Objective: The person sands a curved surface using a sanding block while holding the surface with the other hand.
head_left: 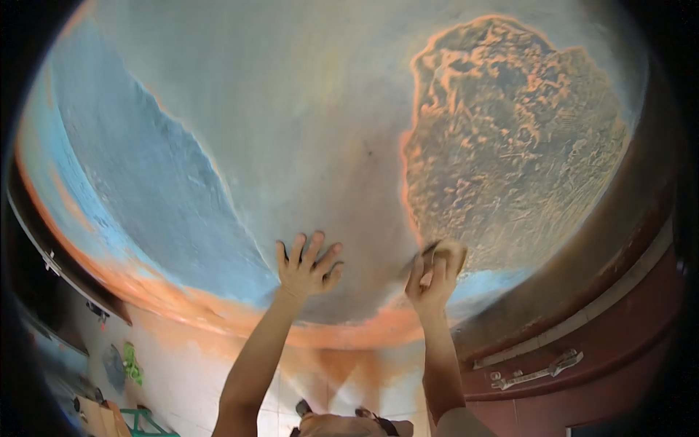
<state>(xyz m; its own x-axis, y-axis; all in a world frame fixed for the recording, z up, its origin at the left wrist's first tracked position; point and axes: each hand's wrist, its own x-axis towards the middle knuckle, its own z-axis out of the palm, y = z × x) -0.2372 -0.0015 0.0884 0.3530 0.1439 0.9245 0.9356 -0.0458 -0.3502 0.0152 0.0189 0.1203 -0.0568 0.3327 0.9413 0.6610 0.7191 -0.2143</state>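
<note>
A large, smooth grey surface [306,146] with blue and orange areas fills most of the head view. Near its lower edge, my left hand [302,271] lies flat with its fingers spread, holding nothing. To the right, my right hand [428,285] is closed around a small tan-brown pad [455,253]; its exact kind is unclear. The pad is at the surface, beside the lower tip of a rough, wrinkled patch [517,138] outlined in orange. A smooth blue-grey area [153,175] spreads to the left of my left hand.
An orange band [328,333] runs along the surface's lower edge. On a dark red ledge [619,357] at right lies a long metal tool resembling a wrench [539,370]. Lower left are a bright green item [131,364], a brown box [102,416] and a green frame [144,422].
</note>
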